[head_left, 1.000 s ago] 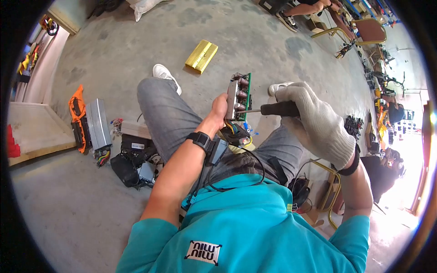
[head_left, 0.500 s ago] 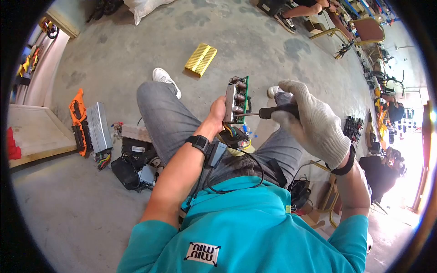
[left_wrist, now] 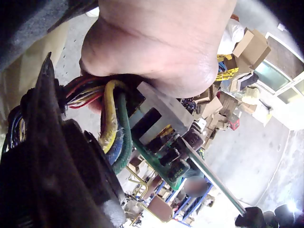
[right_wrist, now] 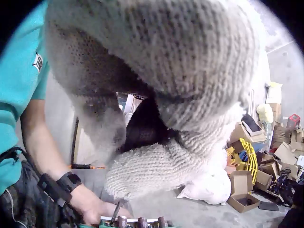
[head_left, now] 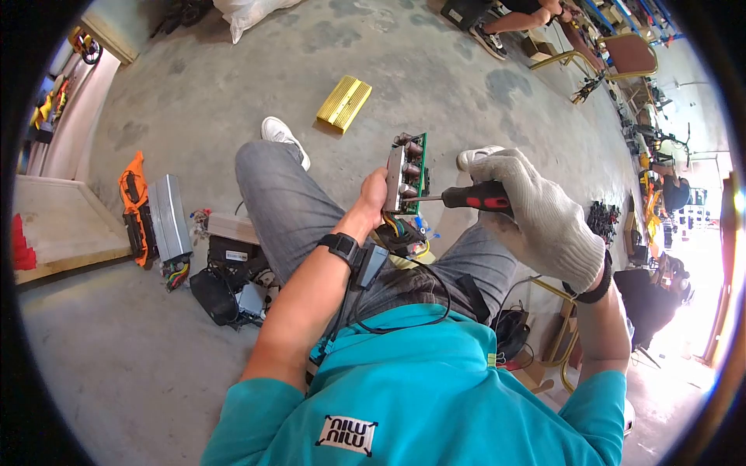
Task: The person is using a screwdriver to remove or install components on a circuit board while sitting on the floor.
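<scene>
My bare left hand (head_left: 374, 190) grips a green circuit board (head_left: 422, 167) by the grey metal bar (head_left: 395, 179) along its side. Several brown, can-shaped capacitors stand in a row on the board. Thick yellow, blue and green wires (left_wrist: 113, 123) hang from its lower end, below the palm in the left wrist view. In a knitted white glove, my right hand (head_left: 540, 217) holds a screwdriver (head_left: 474, 196) by its black and red handle. The steel shaft points left, its tip at the board's lower end beside the metal bar. The glove covers most of the handle in the right wrist view.
A yellow finned case (head_left: 343, 104) lies on the floor ahead. To the left are a silver case (head_left: 169, 213), an orange and black item (head_left: 134, 206) and a black bag (head_left: 214, 291). A gold-framed chair (head_left: 629, 54) and another person's leg (head_left: 517, 19) show at upper right.
The screwdriver handle has turned, so its red patches now face up, and the gloved fingers have shifted on it. The board moved slightly down, then stayed nearly still; the tip remains at its lower end.
</scene>
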Tool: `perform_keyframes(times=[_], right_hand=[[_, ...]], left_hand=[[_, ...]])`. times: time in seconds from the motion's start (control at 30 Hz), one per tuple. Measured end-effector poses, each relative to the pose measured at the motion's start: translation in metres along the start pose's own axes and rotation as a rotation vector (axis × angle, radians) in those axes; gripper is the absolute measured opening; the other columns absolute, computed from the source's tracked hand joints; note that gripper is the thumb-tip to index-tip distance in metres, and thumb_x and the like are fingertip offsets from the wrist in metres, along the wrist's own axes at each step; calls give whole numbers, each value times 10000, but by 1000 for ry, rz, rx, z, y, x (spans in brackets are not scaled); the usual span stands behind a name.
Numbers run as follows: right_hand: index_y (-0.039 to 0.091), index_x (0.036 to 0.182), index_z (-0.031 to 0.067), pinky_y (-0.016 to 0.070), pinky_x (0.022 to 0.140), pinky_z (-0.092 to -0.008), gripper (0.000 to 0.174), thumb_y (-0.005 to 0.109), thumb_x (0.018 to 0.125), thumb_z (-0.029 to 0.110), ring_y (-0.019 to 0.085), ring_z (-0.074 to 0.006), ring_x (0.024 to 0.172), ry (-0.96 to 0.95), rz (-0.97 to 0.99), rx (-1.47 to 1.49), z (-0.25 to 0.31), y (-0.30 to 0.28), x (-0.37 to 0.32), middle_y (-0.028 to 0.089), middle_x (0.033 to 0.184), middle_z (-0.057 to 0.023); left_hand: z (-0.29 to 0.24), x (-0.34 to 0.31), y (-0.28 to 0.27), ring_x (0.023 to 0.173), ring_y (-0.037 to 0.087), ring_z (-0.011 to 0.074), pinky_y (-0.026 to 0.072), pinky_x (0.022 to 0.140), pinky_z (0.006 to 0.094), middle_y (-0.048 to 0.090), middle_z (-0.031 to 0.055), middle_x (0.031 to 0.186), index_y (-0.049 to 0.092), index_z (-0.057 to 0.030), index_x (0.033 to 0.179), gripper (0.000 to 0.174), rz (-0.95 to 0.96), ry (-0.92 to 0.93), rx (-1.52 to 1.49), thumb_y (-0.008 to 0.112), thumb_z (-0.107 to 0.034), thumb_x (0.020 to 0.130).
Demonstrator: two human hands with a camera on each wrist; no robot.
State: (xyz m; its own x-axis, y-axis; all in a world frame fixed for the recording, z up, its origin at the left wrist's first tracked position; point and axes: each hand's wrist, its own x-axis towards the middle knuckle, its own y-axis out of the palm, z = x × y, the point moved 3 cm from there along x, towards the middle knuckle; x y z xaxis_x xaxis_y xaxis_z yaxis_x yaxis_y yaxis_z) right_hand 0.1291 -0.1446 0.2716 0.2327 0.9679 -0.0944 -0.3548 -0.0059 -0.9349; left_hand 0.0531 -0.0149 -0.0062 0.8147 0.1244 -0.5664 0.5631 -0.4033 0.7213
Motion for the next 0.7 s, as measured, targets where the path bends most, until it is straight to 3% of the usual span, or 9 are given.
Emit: perform_keyframes(times=[0.1, 0.17, 0.4, 0.47, 0.6, 0.67, 0.7], right_hand=[[504, 1297, 89, 549, 772, -445, 503, 719, 845, 130, 688, -363, 959, 81, -4, 103, -2, 3, 0, 623, 1075, -187], [500, 1302, 92, 542, 823, -441, 520, 718, 830, 92, 668, -364, 1028, 356, -6, 33, -2, 4, 0, 618, 1097, -178], [468, 1350, 106, 548, 802, -449, 557, 730, 869, 208, 686, -380, 982, 31, -63, 103, 1, 2, -2, 625, 1103, -197], [462, 1351, 107, 546, 824, -450, 571, 721, 842, 109, 674, -381, 1017, 417, 6, 63, 4, 4, 1, 612, 1136, -191], [462, 1344, 99, 545, 830, -447, 567, 723, 841, 96, 669, -384, 1026, 407, -10, 57, 0, 1, 0, 613, 1133, -184], [464, 1342, 95, 551, 801, -442, 562, 739, 859, 175, 685, -383, 971, 63, -36, 109, 0, -1, -2, 618, 1121, -172], [464, 1342, 95, 551, 801, -442, 562, 739, 859, 175, 685, -383, 971, 62, -32, 109, -2, 1, -1, 618, 1121, -172]], left_hand=[[0, 1, -5, 648, 635, 166, 569, 583, 352, 663, 80, 801, 664, -53, 1048, 402, 22, -13, 16, 300, -205, 973], [-1, -1, -3, 633, 622, 165, 554, 566, 344, 657, 74, 791, 666, -52, 1055, 407, 38, -40, -14, 299, -210, 976], [-1, -4, 2, 618, 610, 160, 542, 547, 328, 656, 72, 791, 663, -50, 1036, 398, 4, -22, -4, 299, -196, 970], [-4, -7, 5, 626, 614, 157, 545, 555, 316, 657, 73, 796, 658, -47, 1032, 389, -38, -4, 19, 302, -188, 964], [-5, -6, 2, 630, 618, 157, 549, 560, 312, 657, 73, 799, 653, -43, 1040, 388, 1, 7, 9, 297, -178, 965], [-5, -5, 1, 629, 619, 157, 553, 564, 319, 653, 72, 808, 648, -44, 1043, 384, 98, -15, -81, 294, -172, 964], [-3, -3, 0, 629, 619, 157, 553, 564, 319, 653, 72, 808, 648, -44, 1043, 384, 97, -16, -85, 294, -172, 964]])
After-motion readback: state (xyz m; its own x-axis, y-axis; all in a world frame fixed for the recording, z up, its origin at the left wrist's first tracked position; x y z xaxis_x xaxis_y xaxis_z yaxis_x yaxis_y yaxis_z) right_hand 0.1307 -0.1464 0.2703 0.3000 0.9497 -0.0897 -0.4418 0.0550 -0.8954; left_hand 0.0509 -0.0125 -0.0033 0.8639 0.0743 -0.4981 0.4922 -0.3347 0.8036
